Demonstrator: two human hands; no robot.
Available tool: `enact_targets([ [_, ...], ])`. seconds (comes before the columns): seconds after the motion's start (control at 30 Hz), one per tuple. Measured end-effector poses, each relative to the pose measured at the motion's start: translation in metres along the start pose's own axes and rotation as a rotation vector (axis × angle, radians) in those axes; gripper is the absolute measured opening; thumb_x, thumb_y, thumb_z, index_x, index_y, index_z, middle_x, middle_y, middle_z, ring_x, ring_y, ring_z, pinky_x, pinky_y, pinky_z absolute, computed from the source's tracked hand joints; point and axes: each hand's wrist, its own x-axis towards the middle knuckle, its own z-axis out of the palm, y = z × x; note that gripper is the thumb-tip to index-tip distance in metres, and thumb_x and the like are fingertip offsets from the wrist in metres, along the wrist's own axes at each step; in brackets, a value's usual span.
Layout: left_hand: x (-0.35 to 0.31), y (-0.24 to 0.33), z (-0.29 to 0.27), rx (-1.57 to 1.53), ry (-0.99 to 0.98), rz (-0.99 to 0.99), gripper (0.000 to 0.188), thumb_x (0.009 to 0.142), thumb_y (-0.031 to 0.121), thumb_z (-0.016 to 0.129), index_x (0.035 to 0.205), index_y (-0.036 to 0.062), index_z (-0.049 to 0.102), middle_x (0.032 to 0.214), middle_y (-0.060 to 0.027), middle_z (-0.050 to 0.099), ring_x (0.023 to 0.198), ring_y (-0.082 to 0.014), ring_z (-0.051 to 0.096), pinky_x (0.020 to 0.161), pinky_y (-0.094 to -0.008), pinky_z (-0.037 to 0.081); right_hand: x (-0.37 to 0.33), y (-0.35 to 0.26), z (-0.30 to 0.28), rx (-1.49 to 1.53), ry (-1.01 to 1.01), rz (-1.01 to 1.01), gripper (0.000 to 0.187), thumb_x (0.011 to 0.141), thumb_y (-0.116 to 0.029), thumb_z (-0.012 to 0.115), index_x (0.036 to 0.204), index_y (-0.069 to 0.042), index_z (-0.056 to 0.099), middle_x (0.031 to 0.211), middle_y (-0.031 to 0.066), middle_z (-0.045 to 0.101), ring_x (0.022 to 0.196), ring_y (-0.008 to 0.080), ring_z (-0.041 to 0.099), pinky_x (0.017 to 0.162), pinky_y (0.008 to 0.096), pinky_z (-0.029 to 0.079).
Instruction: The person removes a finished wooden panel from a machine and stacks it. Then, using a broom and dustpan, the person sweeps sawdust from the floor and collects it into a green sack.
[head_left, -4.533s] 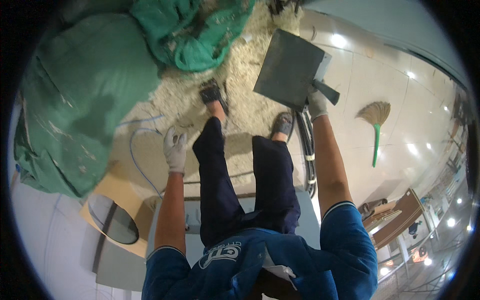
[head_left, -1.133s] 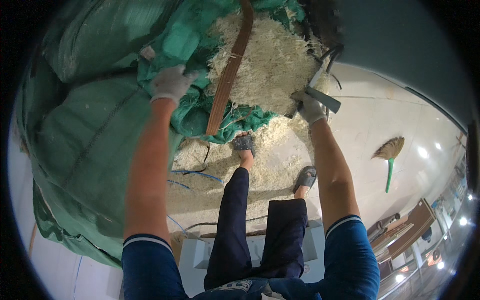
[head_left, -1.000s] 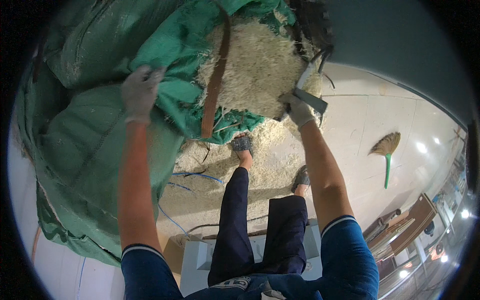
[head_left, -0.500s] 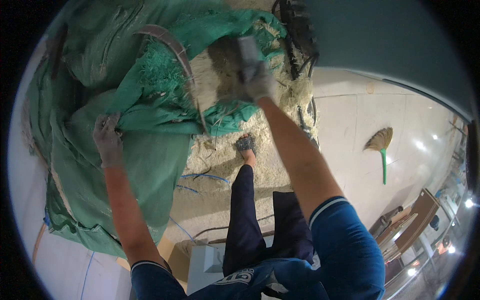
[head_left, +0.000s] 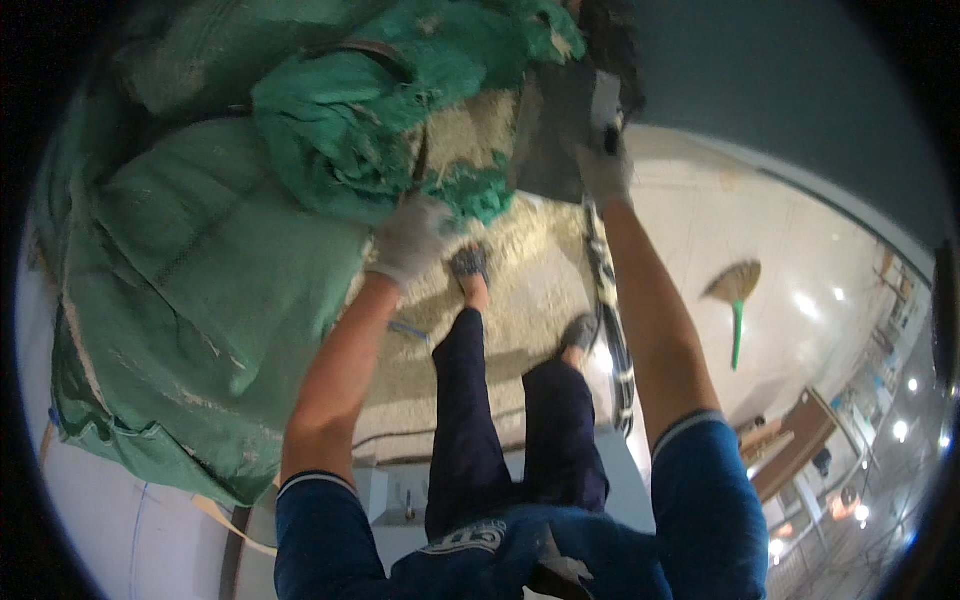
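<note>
A large green woven sack fills the left side, its frayed mouth turned toward me. Pale yellowish shavings show inside the opening, and a dark curved band runs along its rim. My gloved left hand is closed at the near edge of the mouth, gripping the sack's rim; its fingertips are partly blurred. In my gloved right hand is the handle of a dark, flat dustpan. The dustpan's plate hangs just right of the sack's mouth, over the shavings on the floor.
Loose shavings cover the floor around my feet. Dark cables run beside my right foot. A grey-green panel stands at upper right. A straw broom with a green handle lies on the pale floor to the right, beyond it brown boards.
My left hand has moved right, from the sack's side to its mouth. My right hand has carried the dustpan right, away from the opening. The sack's mouth has bunched up.
</note>
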Motion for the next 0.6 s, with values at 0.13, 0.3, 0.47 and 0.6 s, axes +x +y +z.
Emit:
enact_targets([
  [0.13, 0.061, -0.042, 0.101, 0.586, -0.432, -0.064, 0.044, 0.083, 0.034, 0.062, 0.12, 0.0117, 0.066, 0.153, -0.012, 0.03, 0.116, -0.0317, 0.058, 0.1, -0.0463, 0.043, -0.023, 0.009, 0.012, 0.341, -0.107, 0.018, 0.054, 0.073, -0.027, 0.081, 0.114, 0.001, 0.062, 0.109, 0.0083, 0.065, 0.101, 0.0198, 0.059, 0.088, 0.0316, 0.047],
  [0.3, 0.073, -0.087, 0.154, 0.424, -0.506, 0.147, 0.045, 0.09, 0.035, 0.059, 0.126, 0.0081, 0.061, 0.133, -0.0126, 0.052, 0.102, -0.0268, 0.063, 0.08, -0.0373, 0.05, -0.042, 0.028, 0.012, 0.185, -0.093, -0.041, 0.045, 0.075, -0.028, 0.08, 0.109, -0.003, 0.065, 0.105, 0.01, 0.067, 0.094, 0.0208, 0.062, 0.083, 0.0327, 0.049],
  [0.47, -0.005, -0.038, 0.094, -0.787, -0.602, -0.205, 0.041, 0.091, 0.037, 0.064, 0.115, 0.004, 0.065, 0.107, -0.006, 0.063, 0.081, -0.014, 0.059, 0.064, -0.0289, 0.05, -0.076, 0.051, -0.025, 0.215, -0.108, -0.064, 0.038, 0.083, -0.026, 0.074, 0.11, -0.002, 0.062, 0.105, 0.0075, 0.061, 0.095, 0.0175, 0.057, 0.083, 0.0311, 0.046],
  [0.6, -0.041, -0.002, 0.039, -0.855, -0.251, -0.546, 0.043, 0.082, 0.038, 0.074, 0.111, 0.0075, 0.065, 0.094, -0.0032, 0.065, 0.078, -0.0133, 0.059, 0.071, -0.0286, 0.048, -0.119, 0.098, -0.076, 0.557, 0.024, 0.093, 0.04, 0.087, -0.027, 0.072, 0.116, -0.002, 0.058, 0.107, 0.0066, 0.06, 0.096, 0.0165, 0.054, 0.084, 0.031, 0.045],
])
